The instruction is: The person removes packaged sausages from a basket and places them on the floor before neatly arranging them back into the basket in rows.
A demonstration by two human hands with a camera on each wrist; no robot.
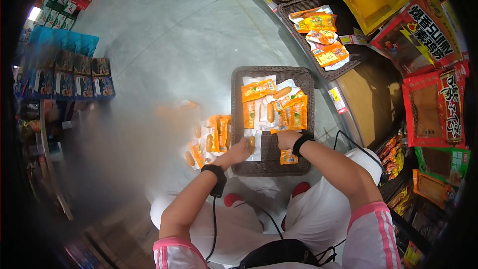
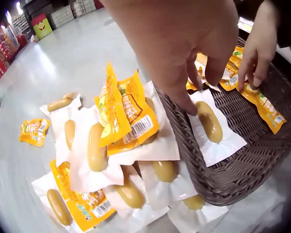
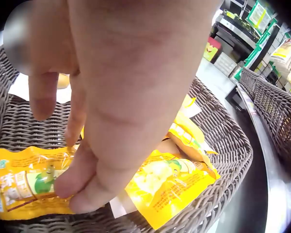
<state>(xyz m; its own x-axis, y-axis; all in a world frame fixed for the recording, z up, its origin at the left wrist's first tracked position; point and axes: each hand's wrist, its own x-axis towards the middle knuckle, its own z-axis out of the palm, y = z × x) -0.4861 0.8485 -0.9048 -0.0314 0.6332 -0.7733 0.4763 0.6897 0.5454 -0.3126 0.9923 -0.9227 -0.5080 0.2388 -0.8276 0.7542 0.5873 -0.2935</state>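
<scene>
Inside the basket (image 1: 271, 170) the left hand (image 1: 242, 150), grip open, touches a sausage pack (image 2: 211, 127); the right hand (image 1: 288, 139), fingers straight, presses an orange pack (image 3: 19, 194). Packs are best kept flat.

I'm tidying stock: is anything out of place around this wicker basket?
Yes: a loose heap of sausage packets lies on the shop floor beside the wicker basket, not in it, and one orange packet sits apart from the heap.

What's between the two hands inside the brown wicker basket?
Head view: a white-backed sausage packet touched by the left hand, then bare brown wicker basket weave up to the right hand.
</scene>
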